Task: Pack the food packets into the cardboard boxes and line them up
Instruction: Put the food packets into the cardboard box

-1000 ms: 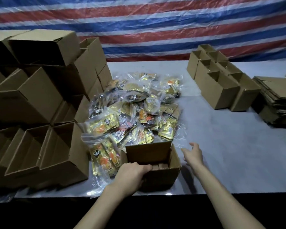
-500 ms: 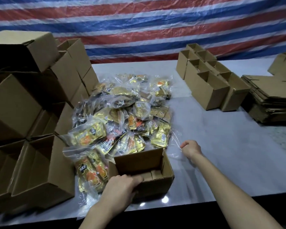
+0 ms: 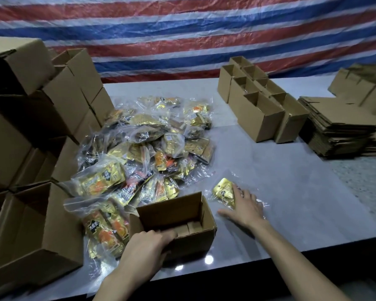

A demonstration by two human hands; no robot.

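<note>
1. The left hand [image 3: 147,244] grips the near wall of a small open brown cardboard box [image 3: 170,210], with its fingers curled over the rim and into the box. The box stands upright close to the near edge of the grey table surface [image 3: 291,187], with its far flap raised.
2. The right hand [image 3: 244,206] lies flat with straight, spread fingers and curls round nothing. It presses on a gold foil food packet in a clear plastic bag [image 3: 223,192].
3. This packet lies on the surface just to the right of the box, apart from it. Part of it is under the fingers, and its gold part shows beyond them.
4. A pile of bagged gold and orange food packets [image 3: 148,148] fills the middle of the surface and reaches the box's far wall and left side.
5. Stacked empty brown cartons [image 3: 30,131] stand along the left edge.
6. Near the far right corner, open brown boxes in 2 rows [image 3: 258,105] stand side by side, next to a stack of flattened cardboard [image 3: 339,131].
7. A red, white and blue striped tarpaulin [image 3: 182,29] hangs behind the far edge.
</note>
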